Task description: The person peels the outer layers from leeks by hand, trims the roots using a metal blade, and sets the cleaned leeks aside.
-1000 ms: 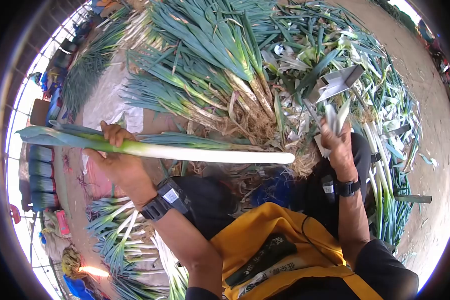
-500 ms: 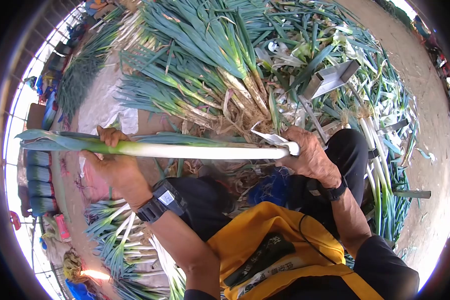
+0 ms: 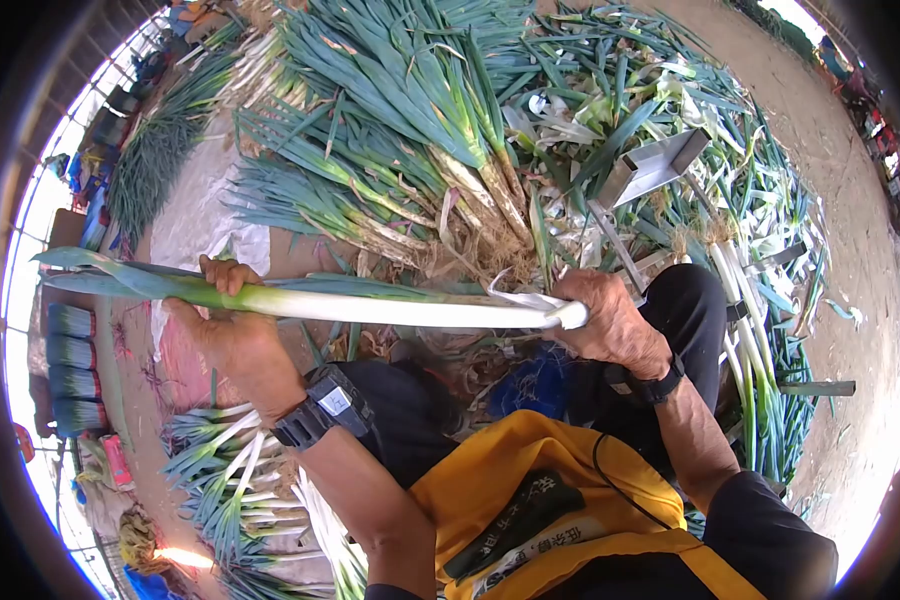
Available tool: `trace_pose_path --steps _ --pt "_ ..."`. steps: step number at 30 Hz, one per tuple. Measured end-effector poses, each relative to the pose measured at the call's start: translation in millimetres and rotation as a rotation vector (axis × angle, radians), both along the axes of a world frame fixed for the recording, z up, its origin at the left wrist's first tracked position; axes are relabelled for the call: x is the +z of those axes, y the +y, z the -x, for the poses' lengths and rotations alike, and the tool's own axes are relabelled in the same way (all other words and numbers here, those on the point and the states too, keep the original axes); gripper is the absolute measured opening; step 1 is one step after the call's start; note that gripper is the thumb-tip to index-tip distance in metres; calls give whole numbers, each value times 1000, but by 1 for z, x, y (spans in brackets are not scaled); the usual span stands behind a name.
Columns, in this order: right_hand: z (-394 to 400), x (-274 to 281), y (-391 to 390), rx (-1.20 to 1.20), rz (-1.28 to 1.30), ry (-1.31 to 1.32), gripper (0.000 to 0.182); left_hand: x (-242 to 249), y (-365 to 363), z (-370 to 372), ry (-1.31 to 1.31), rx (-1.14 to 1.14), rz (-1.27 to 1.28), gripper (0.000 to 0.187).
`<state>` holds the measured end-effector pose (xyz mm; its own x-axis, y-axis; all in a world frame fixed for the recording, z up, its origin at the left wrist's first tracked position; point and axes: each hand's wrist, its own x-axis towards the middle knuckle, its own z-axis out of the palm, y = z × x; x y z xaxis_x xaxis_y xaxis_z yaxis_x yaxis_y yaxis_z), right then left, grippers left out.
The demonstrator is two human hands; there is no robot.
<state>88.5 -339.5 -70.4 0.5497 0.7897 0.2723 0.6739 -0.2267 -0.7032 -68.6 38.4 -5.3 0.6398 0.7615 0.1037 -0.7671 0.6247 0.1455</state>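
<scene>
Gripping long green-and-white onion stalk [image 3: 400,309] in left hand [image 3: 245,345], seemingly for support | clasping white base [image 3: 572,316] in right hand [image 3: 615,318]

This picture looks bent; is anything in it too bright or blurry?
Head view: the scene bows into a circle with black corners, probably a very wide lens; glare whitens the left and lower-right edges. Same head view: the long stalk, left hand and right hand look fairly sharp.
</scene>
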Motion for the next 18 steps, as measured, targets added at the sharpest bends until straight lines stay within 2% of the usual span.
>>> trace_pose_path --steps 4,8,11,13,14,16,17,18 --pt "0 -5 -1 1 -30 -29 25 -6 4 1 26 23 -13 62" --pt "3 -4 3 -95 -111 -67 28 -8 7 0 48 53 -43 57" --pt "4 0 2 -75 -37 -96 32 -15 7 2 114 121 -43 51" --pt "7 -1 2 -98 0 -162 33 -21 9 7 130 89 -121 35" --pt "8 1 2 -111 13 -160 33 -14 -2 4 128 90 -122 35" --pt "5 0 1 -92 6 -172 33 -4 -27 0 544 400 -291 32" --pt "3 -1 0 -76 1 -183 33 -8 -25 2 541 401 -291 32" --pt "3 -1 -2 -75 -1 -186 33 -18 -21 6 583 416 -395 38"
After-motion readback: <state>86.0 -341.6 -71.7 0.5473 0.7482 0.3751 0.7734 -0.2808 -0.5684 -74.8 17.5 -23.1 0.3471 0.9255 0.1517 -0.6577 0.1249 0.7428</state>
